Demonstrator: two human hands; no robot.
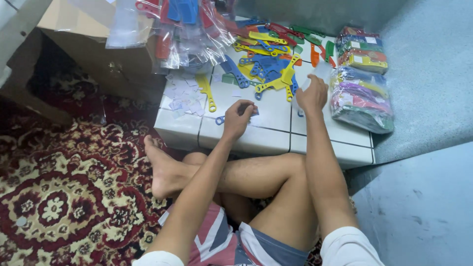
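Our left hand (237,118) pinches a blue strip (220,119) flat on the tiled worktop (266,135); our right hand (312,94) grips a clear bag (315,74), beside the heaped coloured strips (268,69) within easy reach.

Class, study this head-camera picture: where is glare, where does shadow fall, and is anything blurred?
Head view: glare streaks the clear plastic bags at top; deep shadow fills the open brown cardboard box; the white tiled platform is evenly lit; the left hand on a blue plastic strip and right hand look slightly soft.
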